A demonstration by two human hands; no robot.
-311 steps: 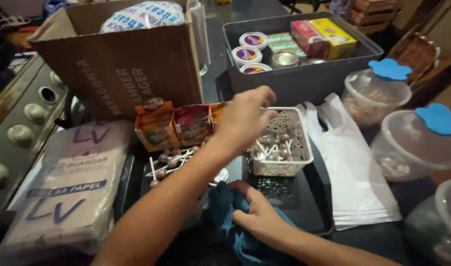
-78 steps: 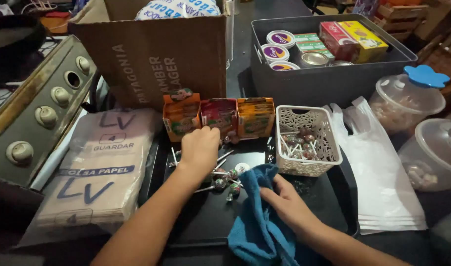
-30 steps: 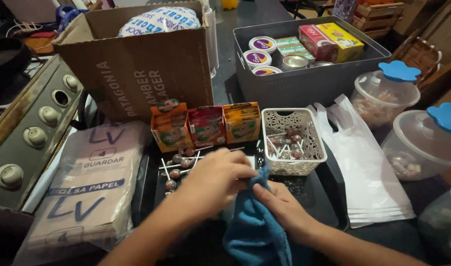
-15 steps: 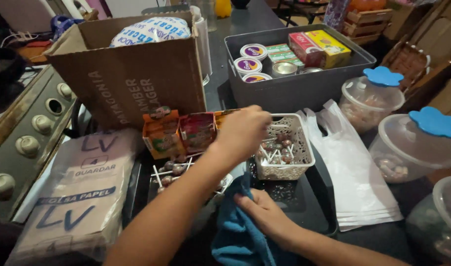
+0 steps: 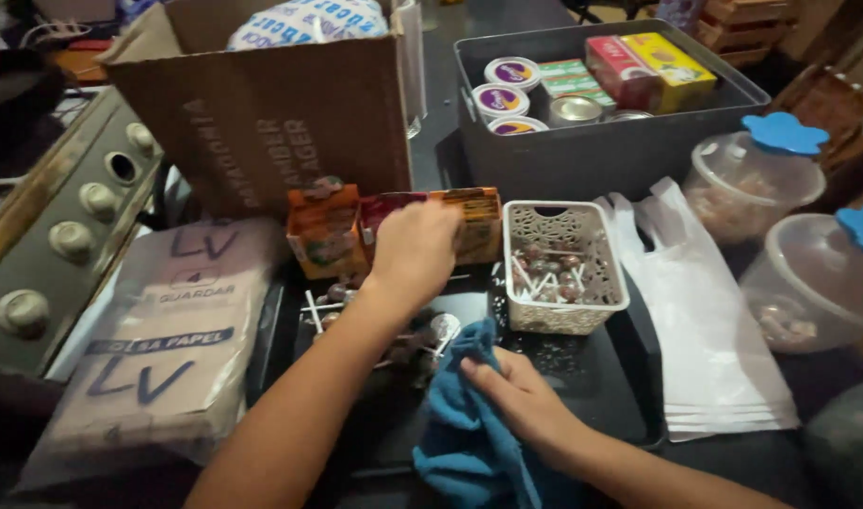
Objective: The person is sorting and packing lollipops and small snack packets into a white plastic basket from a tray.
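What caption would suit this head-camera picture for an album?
Left hand reaches over loose lollipops to small juice cartons; right hand presses a blue cloth on a black tray.

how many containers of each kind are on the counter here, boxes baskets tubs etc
Cardboard box: 1
Grey bin: 1
White lattice basket: 1
Clear tubs with blue lids: 2
Small orange and red cartons, by the left hand: 3
Total: 8
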